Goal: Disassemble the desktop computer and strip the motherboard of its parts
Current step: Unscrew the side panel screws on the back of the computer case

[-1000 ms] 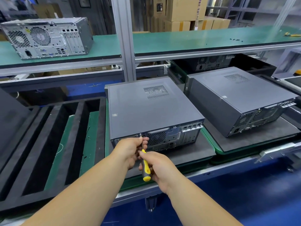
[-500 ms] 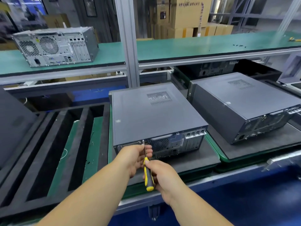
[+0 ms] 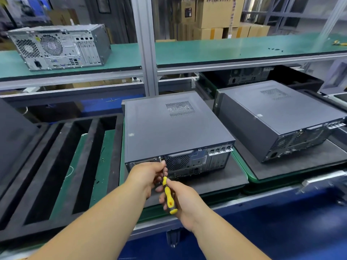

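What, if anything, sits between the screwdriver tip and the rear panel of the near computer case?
Nothing visible does. The screwdriver, gripped by the right hand, has its tip at the top edge of the near case's rear panel. The left hand holds the shaft beside it, not blocking the tip.

We are seeing the dark grey desktop computer [image 3: 174,128] lying flat on a black foam pad [image 3: 225,177], its cover closed and rear panel facing us, while the yellow-handled screwdriver [image 3: 168,192] is tilting up, tip meeting that panel's upper left edge.
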